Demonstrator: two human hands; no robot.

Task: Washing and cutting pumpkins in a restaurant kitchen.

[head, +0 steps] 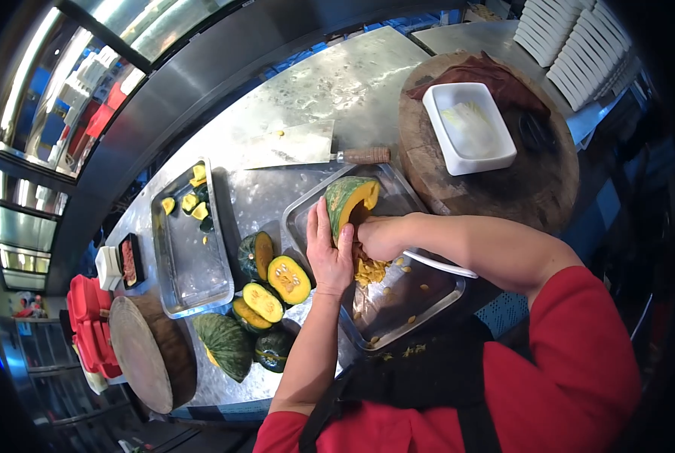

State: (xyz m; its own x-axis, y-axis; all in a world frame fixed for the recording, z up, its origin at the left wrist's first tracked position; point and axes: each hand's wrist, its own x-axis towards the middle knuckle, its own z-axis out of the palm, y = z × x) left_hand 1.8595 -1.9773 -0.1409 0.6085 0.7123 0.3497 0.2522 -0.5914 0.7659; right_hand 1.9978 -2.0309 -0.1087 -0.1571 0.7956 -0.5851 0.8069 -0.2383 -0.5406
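My left hand point(330, 249) is wrapped around the green rind of a large cut pumpkin piece point(343, 201), holding it tilted over a metal tray point(422, 308). My right hand point(380, 240) reaches into its orange hollow. The fingers are hidden there, so what they grip is unclear. Beneath them lies a clump of stringy pumpkin pulp and seeds point(370, 272) in the tray, and loose seeds are scattered around it. A white curved strip, possibly a handle point(439, 265), sticks out under my right forearm.
Left of the tray are cut pumpkins point(289, 279) and a second tray point(193, 283) with pumpkin chunks. A cleaver point(298, 144) lies behind. A round chopping block point(428, 187) bears a white container point(482, 164); another block point(142, 357) stands at left, by red boxes point(91, 334).
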